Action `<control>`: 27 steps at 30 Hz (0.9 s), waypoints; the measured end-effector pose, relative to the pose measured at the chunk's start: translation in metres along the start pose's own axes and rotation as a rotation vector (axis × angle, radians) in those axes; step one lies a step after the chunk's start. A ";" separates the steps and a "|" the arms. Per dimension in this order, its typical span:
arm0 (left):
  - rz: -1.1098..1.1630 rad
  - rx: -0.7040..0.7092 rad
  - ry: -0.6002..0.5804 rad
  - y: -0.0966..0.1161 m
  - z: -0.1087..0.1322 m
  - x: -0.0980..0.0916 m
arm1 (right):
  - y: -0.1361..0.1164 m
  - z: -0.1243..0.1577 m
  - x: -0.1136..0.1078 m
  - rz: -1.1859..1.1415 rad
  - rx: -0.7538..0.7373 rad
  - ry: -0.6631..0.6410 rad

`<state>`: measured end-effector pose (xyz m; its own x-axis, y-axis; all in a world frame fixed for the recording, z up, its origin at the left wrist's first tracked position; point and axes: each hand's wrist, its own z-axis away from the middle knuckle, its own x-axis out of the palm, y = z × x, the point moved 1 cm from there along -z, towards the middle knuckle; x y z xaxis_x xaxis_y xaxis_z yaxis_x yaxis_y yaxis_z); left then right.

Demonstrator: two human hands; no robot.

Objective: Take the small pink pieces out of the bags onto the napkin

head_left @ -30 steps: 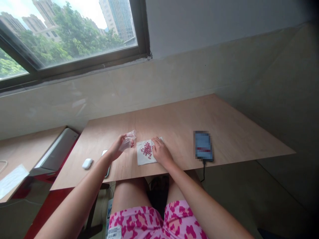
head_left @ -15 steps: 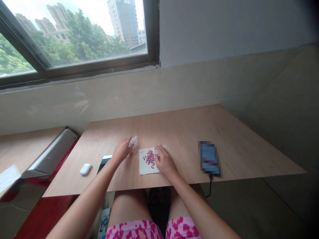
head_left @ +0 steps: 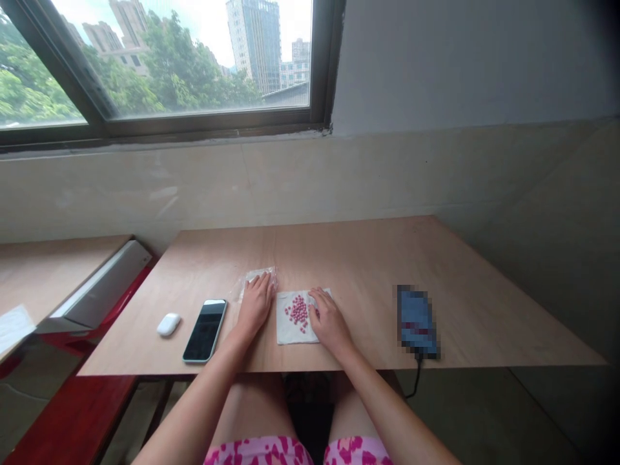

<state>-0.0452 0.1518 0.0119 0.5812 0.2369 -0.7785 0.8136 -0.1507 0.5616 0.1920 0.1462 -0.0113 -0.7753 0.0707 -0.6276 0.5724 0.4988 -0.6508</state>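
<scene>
My left hand (head_left: 256, 302) lies flat, fingers stretched out, on a crinkled clear plastic bag (head_left: 238, 289). Just right of it, a square white napkin-like sheet (head_left: 285, 337) bears a loose cluster of small round pink beads or pellets (head_left: 299, 310); which they are I cannot tell. Over the right edge of that sheet rests my right hand (head_left: 330, 316), its fingers loosely bent and the thumb apart beside the pink pieces. Nothing shows in its grasp, though the space beneath its palm is hidden.
On the wooden table (head_left: 363, 258), a phone (head_left: 206, 330) and a white earbud case (head_left: 168, 324) lie to the left. At the right is a blurred-out blue device (head_left: 416, 320) with a black cable (head_left: 418, 378). A red bench (head_left: 72, 413) stands below left.
My left hand has gone from holding the plastic bag at its side to lying flat on top of it, uncovering the phone. My right hand has shifted slightly off the pink pieces. The view has tilted.
</scene>
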 end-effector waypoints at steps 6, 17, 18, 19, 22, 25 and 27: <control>-0.041 0.009 -0.044 -0.004 0.007 0.008 | -0.002 -0.001 -0.001 -0.015 0.004 -0.006; -0.228 0.122 0.129 0.003 0.006 0.001 | -0.003 -0.003 -0.005 -0.147 0.087 0.041; -0.218 0.134 0.162 0.005 0.007 -0.002 | -0.005 -0.005 -0.009 -0.180 0.109 0.052; -0.202 0.141 0.197 0.008 0.008 -0.006 | -0.006 -0.007 -0.016 -0.212 0.135 0.069; -0.117 0.131 0.291 0.022 0.020 -0.020 | -0.011 -0.009 -0.042 -0.299 0.212 0.129; 0.047 0.118 0.287 0.045 0.049 -0.033 | -0.021 -0.001 -0.070 -0.407 0.288 0.143; 0.203 0.060 0.204 0.065 0.078 -0.037 | -0.033 0.013 -0.085 -0.536 0.352 0.099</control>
<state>-0.0124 0.0586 0.0554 0.7219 0.3835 -0.5760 0.6841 -0.2701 0.6775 0.2424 0.1130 0.0575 -0.9892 -0.0223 -0.1451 0.1391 0.1749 -0.9747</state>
